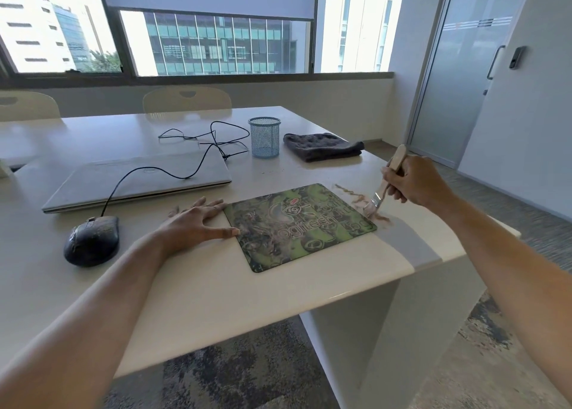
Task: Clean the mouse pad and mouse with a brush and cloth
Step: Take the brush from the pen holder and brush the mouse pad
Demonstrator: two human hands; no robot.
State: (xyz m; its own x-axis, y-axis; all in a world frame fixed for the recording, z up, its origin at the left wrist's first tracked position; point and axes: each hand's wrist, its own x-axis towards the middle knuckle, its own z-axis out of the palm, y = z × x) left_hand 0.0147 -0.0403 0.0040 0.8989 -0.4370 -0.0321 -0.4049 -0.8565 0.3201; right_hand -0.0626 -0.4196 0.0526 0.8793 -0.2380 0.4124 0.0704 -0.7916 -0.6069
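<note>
Two fingers (pixel 390 182) pinch brush (pixel 383 185) beside mouse pad (pixel 297 226).

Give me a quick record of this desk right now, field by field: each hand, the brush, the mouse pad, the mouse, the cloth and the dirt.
left hand: flat on table, thumb on mouse pad's left edge
right hand: gripping brush handle
brush: bristles on table by pad's right edge
mouse pad: flat, some dirt on it
mouse: left of pad, dusty, untouched
cloth: folded, beside blue mesh cup
dirt: brown streak right of pad
</note>
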